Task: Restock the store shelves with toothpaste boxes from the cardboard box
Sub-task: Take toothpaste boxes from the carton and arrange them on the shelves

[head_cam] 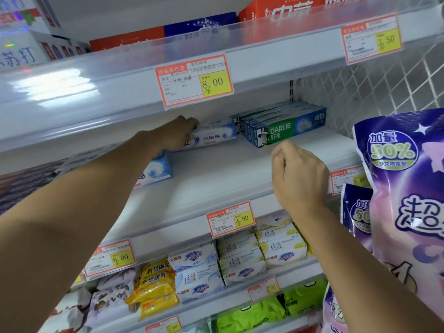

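My left hand point(176, 134) reaches deep into the middle shelf point(216, 179) and grips the left end of a white and blue toothpaste box point(216, 138) lying on its side. Another white and blue box point(156, 170) lies below my left forearm, nearer the shelf's front. To the right, several green and blue Darlie toothpaste boxes point(283, 128) are stacked at the back of the shelf. My right hand point(298, 174) hovers in front of the Darlie stack with its fingers curled, holding nothing. The cardboard box is out of view.
Red and blue boxes point(168, 32) sit on the upper shelf. Soap packs point(240, 263) and yellow bars point(156, 284) fill the shelf below. Purple bagged goods point(403, 188) hang at the right edge. Price tags point(194, 80) line the shelf fronts. A wire mesh panel point(374, 87) backs the shelf.
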Demonstrator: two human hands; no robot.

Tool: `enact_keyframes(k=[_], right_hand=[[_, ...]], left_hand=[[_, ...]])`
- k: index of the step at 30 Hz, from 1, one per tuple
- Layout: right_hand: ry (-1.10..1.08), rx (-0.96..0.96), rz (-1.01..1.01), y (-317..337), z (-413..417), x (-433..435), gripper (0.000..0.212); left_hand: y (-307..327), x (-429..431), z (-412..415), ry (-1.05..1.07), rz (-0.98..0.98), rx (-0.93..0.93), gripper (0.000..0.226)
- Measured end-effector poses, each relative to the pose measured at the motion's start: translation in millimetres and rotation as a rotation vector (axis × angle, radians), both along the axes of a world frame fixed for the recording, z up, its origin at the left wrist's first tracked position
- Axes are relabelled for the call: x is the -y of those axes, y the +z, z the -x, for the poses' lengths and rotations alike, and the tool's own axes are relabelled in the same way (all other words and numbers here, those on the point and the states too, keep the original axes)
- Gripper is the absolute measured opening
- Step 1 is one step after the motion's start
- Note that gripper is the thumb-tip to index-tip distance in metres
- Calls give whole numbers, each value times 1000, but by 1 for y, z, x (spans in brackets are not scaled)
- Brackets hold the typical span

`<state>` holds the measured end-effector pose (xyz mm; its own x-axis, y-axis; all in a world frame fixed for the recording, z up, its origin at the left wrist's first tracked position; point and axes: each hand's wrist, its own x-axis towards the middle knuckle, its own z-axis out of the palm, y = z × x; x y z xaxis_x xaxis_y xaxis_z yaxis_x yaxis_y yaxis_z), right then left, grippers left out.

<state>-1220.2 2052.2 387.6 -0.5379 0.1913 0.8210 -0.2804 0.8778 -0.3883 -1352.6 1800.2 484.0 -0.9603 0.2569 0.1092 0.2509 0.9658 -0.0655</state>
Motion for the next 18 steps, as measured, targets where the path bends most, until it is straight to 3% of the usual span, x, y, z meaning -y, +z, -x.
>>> enact_keyframes(k=[9, 18], right_hand=[[5, 11, -1, 1, -1, 0, 34], [2, 5, 0, 2, -3, 0, 33]], left_hand=[[-7, -19, 11, 157, 50, 11, 35], [-16, -42, 21, 214, -32, -108, 36]])
